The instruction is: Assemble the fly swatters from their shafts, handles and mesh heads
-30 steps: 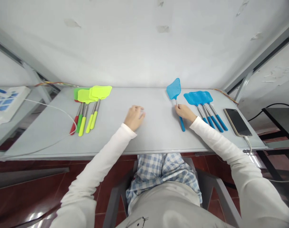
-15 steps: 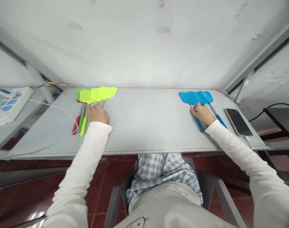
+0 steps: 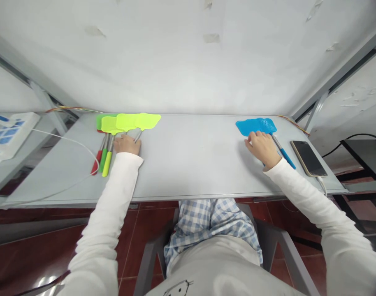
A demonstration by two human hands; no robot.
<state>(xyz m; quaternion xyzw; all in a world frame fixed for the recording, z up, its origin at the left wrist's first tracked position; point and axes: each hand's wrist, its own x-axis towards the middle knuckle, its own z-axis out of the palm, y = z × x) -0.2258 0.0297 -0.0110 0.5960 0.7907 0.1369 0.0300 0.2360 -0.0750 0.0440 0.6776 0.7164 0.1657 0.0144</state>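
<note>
My left hand point(image 3: 127, 144) is closed around the shaft of a yellow-green fly swatter point(image 3: 146, 121), the rightmost of a bunch of green and yellow swatters point(image 3: 109, 123) at the table's far left. That swatter's head sticks out to the right of the others. My right hand point(image 3: 262, 147) lies flat over the shafts of several blue fly swatters point(image 3: 256, 125) at the far right, fingers stretched toward their heads. One blue handle point(image 3: 287, 158) shows to the right of my wrist. The other handles are hidden under my hand.
A dark phone point(image 3: 308, 158) with a cable lies near the grey table's point(image 3: 191, 164) right edge. A white cable point(image 3: 67, 142) loops over the left end from a white and blue device point(image 3: 5, 131) on a side shelf. The wall stands right behind the table.
My right hand set the single blue swatter among the other blue ones and now rests on them. My left hand crossed to the yellow-green bunch, gripped one shaft and shifted it right.
</note>
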